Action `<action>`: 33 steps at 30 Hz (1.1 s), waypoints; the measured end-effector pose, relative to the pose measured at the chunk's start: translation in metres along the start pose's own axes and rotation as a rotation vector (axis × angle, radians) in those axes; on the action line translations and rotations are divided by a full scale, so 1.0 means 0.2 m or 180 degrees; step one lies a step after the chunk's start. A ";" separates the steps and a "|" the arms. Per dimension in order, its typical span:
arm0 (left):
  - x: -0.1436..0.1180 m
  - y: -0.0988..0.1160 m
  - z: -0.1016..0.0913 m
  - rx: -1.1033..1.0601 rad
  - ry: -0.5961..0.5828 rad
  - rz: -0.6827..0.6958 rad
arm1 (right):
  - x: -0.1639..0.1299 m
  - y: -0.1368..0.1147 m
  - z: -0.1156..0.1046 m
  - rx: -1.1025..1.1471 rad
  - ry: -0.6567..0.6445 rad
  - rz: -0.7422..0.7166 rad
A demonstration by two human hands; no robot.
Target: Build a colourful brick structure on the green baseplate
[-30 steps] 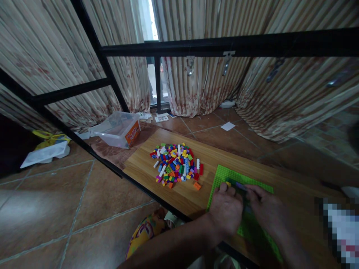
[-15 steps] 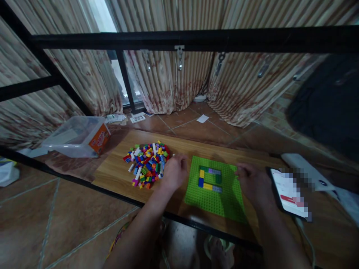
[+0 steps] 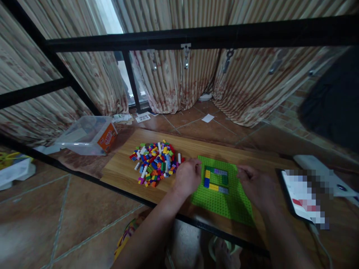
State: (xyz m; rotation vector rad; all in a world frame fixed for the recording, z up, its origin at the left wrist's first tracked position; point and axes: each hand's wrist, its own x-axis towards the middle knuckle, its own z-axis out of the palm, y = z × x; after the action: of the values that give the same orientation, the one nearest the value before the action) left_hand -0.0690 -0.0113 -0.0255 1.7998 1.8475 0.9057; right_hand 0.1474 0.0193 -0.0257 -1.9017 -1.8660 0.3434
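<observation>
- The green baseplate (image 3: 224, 200) lies flat on the wooden counter (image 3: 123, 172), to the right of the loose brick pile (image 3: 155, 162).
- On the baseplate stands a small rectangular ring of bricks (image 3: 215, 179), one layer high as far as I can see: yellow, blue, purple, grey and dark green pieces around an open middle. Most of the baseplate is bare studs, and the pile looks large, so the build seems at an early stage.
- The left hand (image 3: 187, 179) rests at the baseplate's left edge, between it and the pile; its fingers are curled, and whether they hold a brick I cannot tell.
- The right hand (image 3: 256, 185) sits at the baseplate's right edge, fingers bent loosely, nothing visible in them.
- Left of the pile lies a clear plastic tub (image 3: 86, 134); right of the baseplate, a phone (image 3: 301, 196).
</observation>
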 end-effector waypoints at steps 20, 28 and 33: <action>-0.03 0.02 0.00 0.0288 -0.0259 -0.0068 | -0.05 -0.02 0.15 0.0345 -0.0419 -0.0725; -0.04 0.01 0.01 0.0215 -0.0312 -0.0107 | -0.06 -0.01 0.16 0.0253 -0.0430 -0.0913; -0.05 0.03 0.02 0.0211 -0.0471 -0.0161 | -0.06 -0.01 0.16 0.0263 -0.0461 -0.0878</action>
State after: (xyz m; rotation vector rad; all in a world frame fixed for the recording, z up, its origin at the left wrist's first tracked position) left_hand -0.0607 -0.0203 -0.0248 1.7986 1.8403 0.6812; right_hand 0.1294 0.0121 -0.0532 -1.5757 -2.1406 0.4689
